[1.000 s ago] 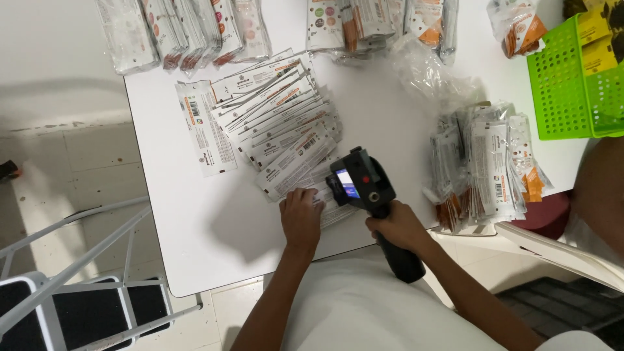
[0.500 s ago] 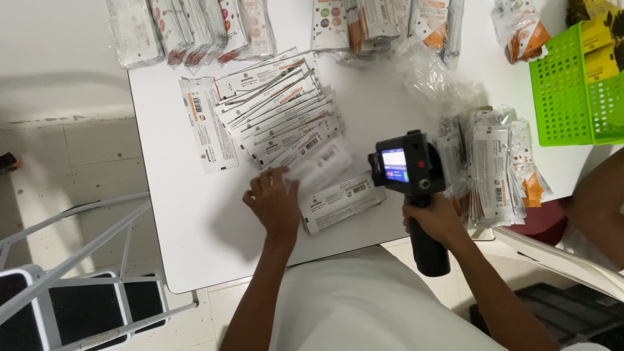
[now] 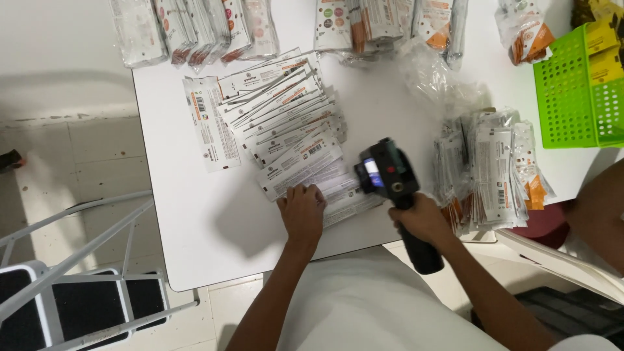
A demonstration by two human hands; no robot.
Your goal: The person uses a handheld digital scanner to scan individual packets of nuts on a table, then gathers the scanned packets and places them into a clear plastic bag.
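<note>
The handheld printer (image 3: 389, 177) swings back left over the fanned packets (image 3: 286, 130). Right hand (image 3: 422, 220) is clenched round its grip. Left hand (image 3: 302, 211) lies flat, fingers spread, on a packet.

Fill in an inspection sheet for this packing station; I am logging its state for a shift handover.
Surface: white table, bare along the near left edge.
Job's things: fanned row of flat white sachets; black handheld device with a small lit screen.
Clutter: bagged sachet bundles along the far edge, loose clear wrap, sachet stack at right, green perforated basket.
Hands: left hand pressed flat on the nearest sachets; right hand gripping the device's handle.
Cables: nothing seen.
Surroundings: tiled floor, step stool at left, another person's arm at right.
</note>
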